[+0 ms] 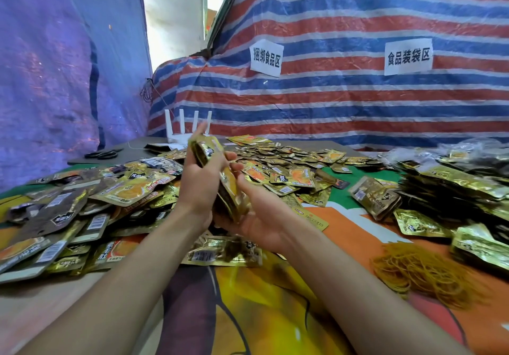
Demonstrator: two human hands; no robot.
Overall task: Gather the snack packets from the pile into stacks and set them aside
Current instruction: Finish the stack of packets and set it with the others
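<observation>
A stack of gold snack packets stands on edge between my hands above the table's middle. My left hand grips its left side, fingers curled over the top. My right hand cups it from below and the right, palm up. A loose pile of gold and brown packets covers the left of the table, and more packets spread behind my hands. Bundled stacks lie at the right. One single packet lies flat just under my wrists.
A heap of yellow rubber bands lies at the right front. A white router and black scissors sit at the back left. The table has a colourful printed cover. Striped tarpaulin hangs behind.
</observation>
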